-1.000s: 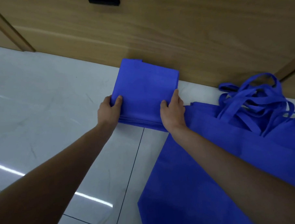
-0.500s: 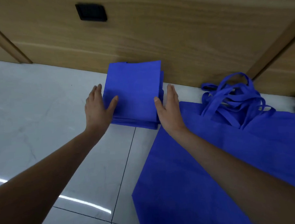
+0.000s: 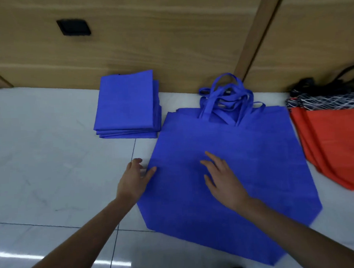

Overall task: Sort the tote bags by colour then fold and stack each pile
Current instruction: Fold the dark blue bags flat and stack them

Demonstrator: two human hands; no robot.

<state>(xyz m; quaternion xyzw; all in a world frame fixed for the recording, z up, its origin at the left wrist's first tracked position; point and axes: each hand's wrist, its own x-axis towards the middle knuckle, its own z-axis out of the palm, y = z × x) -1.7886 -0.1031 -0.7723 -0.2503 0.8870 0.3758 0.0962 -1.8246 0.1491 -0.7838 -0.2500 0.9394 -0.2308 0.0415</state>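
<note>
A stack of folded blue tote bags (image 3: pixel 126 105) lies on the floor against the wooden wall. To its right a pile of unfolded blue tote bags (image 3: pixel 244 161) lies flat, their handles (image 3: pixel 225 99) bunched at the far edge. My left hand (image 3: pixel 133 180) sits at the pile's left edge, fingers loosely spread, thumb touching the fabric. Over the middle of the top bag my right hand (image 3: pixel 222 178) is spread with straight fingers. Neither hand holds anything.
Orange-red tote bags (image 3: pixel 331 147) lie at the right, with a black-and-white patterned bag (image 3: pixel 322 102) and black straps behind them. The wooden wall (image 3: pixel 168 43) has a black square fitting (image 3: pixel 74 27). Pale floor tiles (image 3: pixel 41 160) extend to the left.
Both hands have let go of the folded blue stack and drawn back to the right, onto the unfolded blue pile. The view has shifted right, revealing the orange-red bags.
</note>
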